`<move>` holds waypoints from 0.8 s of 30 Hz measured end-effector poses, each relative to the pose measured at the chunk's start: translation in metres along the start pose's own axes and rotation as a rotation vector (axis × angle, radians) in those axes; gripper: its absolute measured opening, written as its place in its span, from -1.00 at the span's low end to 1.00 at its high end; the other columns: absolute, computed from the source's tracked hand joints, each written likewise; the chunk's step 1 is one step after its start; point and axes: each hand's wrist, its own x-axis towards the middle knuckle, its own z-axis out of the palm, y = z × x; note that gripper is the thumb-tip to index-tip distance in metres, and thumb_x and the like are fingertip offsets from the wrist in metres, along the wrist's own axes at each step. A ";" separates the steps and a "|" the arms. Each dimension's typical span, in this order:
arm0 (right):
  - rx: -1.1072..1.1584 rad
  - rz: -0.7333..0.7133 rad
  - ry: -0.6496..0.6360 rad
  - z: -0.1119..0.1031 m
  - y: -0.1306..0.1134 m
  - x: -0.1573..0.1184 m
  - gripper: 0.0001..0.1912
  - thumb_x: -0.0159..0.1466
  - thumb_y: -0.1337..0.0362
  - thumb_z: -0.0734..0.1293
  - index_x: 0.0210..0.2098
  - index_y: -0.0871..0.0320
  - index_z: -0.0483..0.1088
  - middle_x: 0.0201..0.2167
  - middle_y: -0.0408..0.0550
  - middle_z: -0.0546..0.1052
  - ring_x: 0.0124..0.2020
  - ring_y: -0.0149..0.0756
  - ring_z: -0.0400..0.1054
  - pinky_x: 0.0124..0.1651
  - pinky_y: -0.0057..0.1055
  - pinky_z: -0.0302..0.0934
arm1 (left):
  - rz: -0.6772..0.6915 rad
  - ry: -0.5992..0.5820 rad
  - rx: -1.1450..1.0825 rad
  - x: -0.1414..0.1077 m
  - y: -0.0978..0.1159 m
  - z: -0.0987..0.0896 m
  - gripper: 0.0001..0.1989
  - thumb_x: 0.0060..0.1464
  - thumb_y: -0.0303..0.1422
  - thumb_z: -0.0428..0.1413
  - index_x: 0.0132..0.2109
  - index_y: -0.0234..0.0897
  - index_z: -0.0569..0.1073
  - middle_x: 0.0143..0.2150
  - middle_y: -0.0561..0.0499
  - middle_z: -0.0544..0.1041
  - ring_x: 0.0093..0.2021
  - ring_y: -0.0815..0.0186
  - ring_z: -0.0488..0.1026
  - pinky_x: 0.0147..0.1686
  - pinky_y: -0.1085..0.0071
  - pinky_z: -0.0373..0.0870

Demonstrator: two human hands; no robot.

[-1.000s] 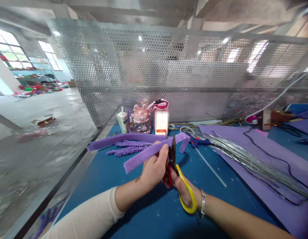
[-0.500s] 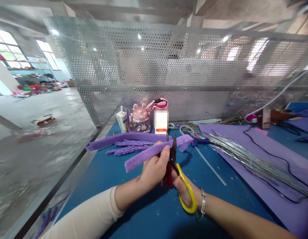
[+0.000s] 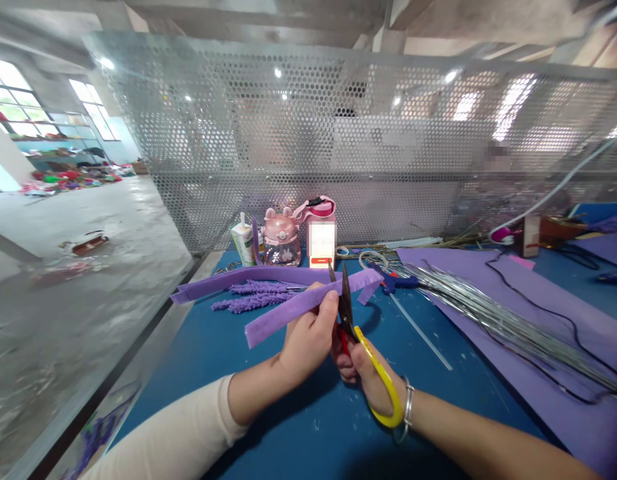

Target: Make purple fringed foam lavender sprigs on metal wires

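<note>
My left hand (image 3: 311, 333) pinches a folded purple strip (image 3: 283, 316) between thumb and fingers, and the strip slants up to the right. Closed around the handles of the scissors (image 3: 386, 393), my right hand (image 3: 366, 370) has its thumb through the yellow loop; a red handle part shows between the hands. The dark blades point upward, slightly apart, with the strip between them just right of my left thumb. Behind the hands lie a long purple band (image 3: 228, 276) and purple flower sprigs (image 3: 258, 297).
At the back stand a pink bottle (image 3: 282, 237), a drink carton (image 3: 244, 243) and a lit phone (image 3: 322, 243) before a perforated metal screen (image 3: 288, 153). Blue-handled pliers (image 3: 401, 283), silvery wires (image 3: 488, 327) and purple sheets (image 3: 543, 300) are on the right.
The scissor blades are somewhat closer together, and my right hand has shifted its hold on the handles. The strip's free left end has moved slightly left.
</note>
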 end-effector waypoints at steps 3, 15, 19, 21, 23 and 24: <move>-0.030 -0.009 -0.003 0.001 -0.002 -0.001 -0.43 0.10 -0.30 0.15 -0.39 0.13 0.14 -0.56 -0.28 0.04 -0.60 -0.53 -0.18 -0.60 -0.54 -0.21 | 0.016 0.000 0.008 0.000 0.001 0.000 -0.69 0.21 -0.30 -0.13 -0.50 -0.23 0.22 -0.50 0.10 0.29 -0.43 0.38 0.25 -0.30 0.44 0.20; -0.012 -0.002 0.047 0.006 -0.003 -0.001 -0.43 0.10 -0.30 0.15 -0.40 0.13 0.11 -0.61 -0.32 0.04 -0.67 -0.57 -0.16 -0.66 -0.56 -0.20 | -0.001 -0.002 -0.036 -0.004 0.004 -0.001 -0.70 0.22 -0.28 -0.14 -0.47 -0.23 0.22 -0.50 0.10 0.29 -0.43 0.38 0.26 -0.30 0.43 0.20; -0.048 0.020 0.072 0.007 -0.006 0.001 -0.45 0.12 -0.27 0.16 -0.39 0.13 0.12 -0.61 -0.31 0.09 -0.68 -0.57 -0.12 -0.67 -0.56 -0.19 | -0.046 0.001 -0.163 -0.004 -0.002 0.003 -0.67 0.22 -0.25 -0.13 -0.50 -0.24 0.22 -0.54 0.09 0.29 -0.46 0.38 0.28 -0.33 0.42 0.24; -0.058 0.025 0.078 0.006 -0.007 0.002 -0.47 0.14 -0.25 0.16 -0.41 0.13 0.11 -0.62 -0.31 0.09 -0.68 -0.56 -0.12 -0.67 -0.55 -0.17 | -0.080 -0.004 -0.301 -0.004 -0.006 0.005 -0.67 0.22 -0.24 -0.15 -0.49 -0.24 0.22 -0.57 0.10 0.28 -0.53 0.39 0.27 -0.42 0.43 0.25; -0.058 0.031 0.072 0.005 -0.007 0.003 -0.48 0.15 -0.24 0.16 -0.43 0.13 0.11 -0.63 -0.32 0.09 -0.68 -0.56 -0.12 -0.67 -0.55 -0.17 | -0.107 -0.020 -0.385 -0.004 -0.008 0.007 -0.66 0.22 -0.22 -0.16 -0.49 -0.24 0.23 -0.58 0.10 0.27 -0.56 0.39 0.27 -0.47 0.43 0.26; -0.058 0.035 0.069 0.004 -0.007 0.003 -0.48 0.15 -0.23 0.16 -0.44 0.13 0.11 -0.63 -0.32 0.08 -0.69 -0.56 -0.12 -0.67 -0.55 -0.18 | -0.121 -0.030 -0.385 -0.003 -0.009 0.007 -0.65 0.22 -0.21 -0.16 -0.49 -0.25 0.23 -0.58 0.10 0.28 -0.56 0.39 0.27 -0.47 0.43 0.27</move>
